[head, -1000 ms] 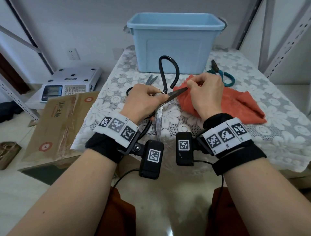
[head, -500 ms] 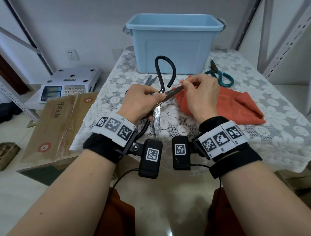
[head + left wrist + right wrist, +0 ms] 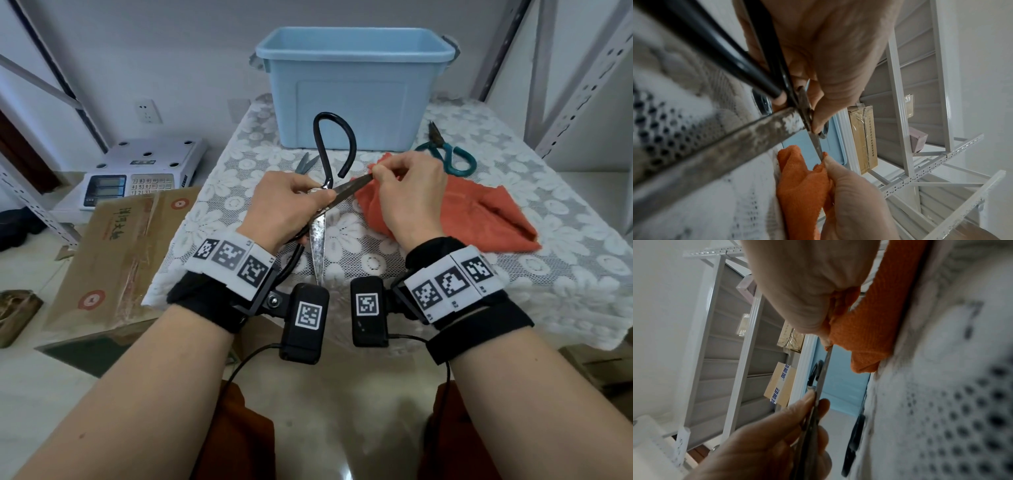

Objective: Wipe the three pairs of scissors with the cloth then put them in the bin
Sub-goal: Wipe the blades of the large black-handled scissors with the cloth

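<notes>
Big black-handled scissors (image 3: pixel 318 236) stand spread wide above the table, one rusty blade (image 3: pixel 719 149) pointing toward me. My left hand (image 3: pixel 291 202) grips them at the pivot (image 3: pixel 805 113). My right hand (image 3: pixel 407 192) pinches a fold of the orange cloth (image 3: pixel 479 212) round the tip of the other blade (image 3: pixel 824 369). The rest of the cloth lies on the table. Green-handled scissors (image 3: pixel 452 157) lie at the back right. Blade tips of a third pair (image 3: pixel 305 161) show behind my left hand. The blue bin (image 3: pixel 352 85) stands at the back centre.
A lace tablecloth (image 3: pixel 565 274) covers the table. To the left, below table height, sit a white electronic scale (image 3: pixel 144 171) and flattened cardboard (image 3: pixel 113 253). Metal shelving (image 3: pixel 589 68) rises at the right, with boxes (image 3: pixel 863 138) on shelves behind the bin.
My right hand has slid the cloth outward along the blade toward its tip. Both hands and the scissors have lifted slightly.
</notes>
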